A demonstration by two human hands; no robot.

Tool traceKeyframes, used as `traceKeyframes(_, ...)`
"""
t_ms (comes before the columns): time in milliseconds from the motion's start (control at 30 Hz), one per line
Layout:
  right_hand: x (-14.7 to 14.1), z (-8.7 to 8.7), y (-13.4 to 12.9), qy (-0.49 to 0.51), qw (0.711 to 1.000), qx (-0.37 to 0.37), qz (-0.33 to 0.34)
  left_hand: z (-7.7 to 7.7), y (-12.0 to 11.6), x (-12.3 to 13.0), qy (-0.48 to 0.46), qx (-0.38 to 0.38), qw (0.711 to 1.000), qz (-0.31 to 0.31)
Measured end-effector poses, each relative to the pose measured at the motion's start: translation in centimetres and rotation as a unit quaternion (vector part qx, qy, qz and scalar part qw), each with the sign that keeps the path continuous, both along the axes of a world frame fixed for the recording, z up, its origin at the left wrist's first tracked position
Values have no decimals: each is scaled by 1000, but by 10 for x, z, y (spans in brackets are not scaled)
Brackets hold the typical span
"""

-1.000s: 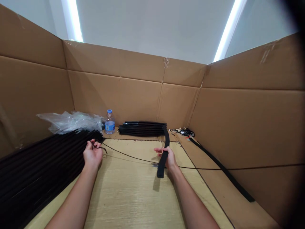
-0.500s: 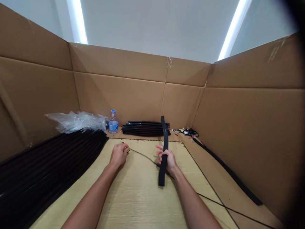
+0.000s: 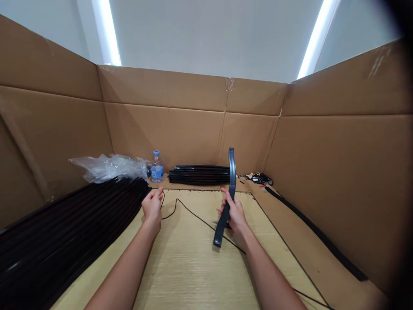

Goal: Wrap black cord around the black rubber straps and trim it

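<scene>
The thin black cord point(image 3: 193, 218) lying loose across the pale wood-grain board point(image 3: 190, 275) could snag our curved black rubber strip point(image 3: 231, 181) if we swing it low, or tug it toward the dark stack of strips point(image 3: 80, 219). Our right hand point(image 3: 236, 214) closes narrowly around the strip, holding it up above the board, slightly tilted. Our left hand point(image 3: 151, 209) stands open, just beside the cord.

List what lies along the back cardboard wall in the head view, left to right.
Crumpled clear plastic wrap → blue-labelled plastic water bottle → stack of long black flat strips → small tangle of dark cables
</scene>
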State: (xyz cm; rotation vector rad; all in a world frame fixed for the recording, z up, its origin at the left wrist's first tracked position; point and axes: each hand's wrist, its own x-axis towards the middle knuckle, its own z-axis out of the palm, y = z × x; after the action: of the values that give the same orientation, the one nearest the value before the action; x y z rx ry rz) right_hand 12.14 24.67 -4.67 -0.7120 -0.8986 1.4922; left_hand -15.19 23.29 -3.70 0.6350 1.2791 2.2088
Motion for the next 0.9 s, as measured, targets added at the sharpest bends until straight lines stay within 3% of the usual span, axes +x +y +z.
traceKeyframes(100, 5, 7, -2, 2, 1000, 9, 9, 6, -2, 4, -106, 76, 989, -72)
traceKeyframes(267, 10, 12, -4, 42, 998, 9, 44, 9, -4, 8, -132, 137, 976, -110)
traceKeyframes(467, 12, 14, -5, 82, 978, -20, 191, 8, 1, 7, -152, 153, 973, -79)
traceKeyframes(567, 12, 20, -10, 79, 970, -19, 227, 8, 0, 3, -174, 157, 971, -53)
traceKeyframes(700, 11, 29, -19, 1, 982, -11, 189, 6, -1, 0, -171, 150, 972, -52)
traceKeyframes(800, 9, 31, -24, -90, 986, 4, 139, 4, -1, 0, -115, 149, 980, -62)
traceKeyframes(900, 9, 30, -24, -84, 990, 7, 113, 3, 0, 6, -55, 136, 986, -84)
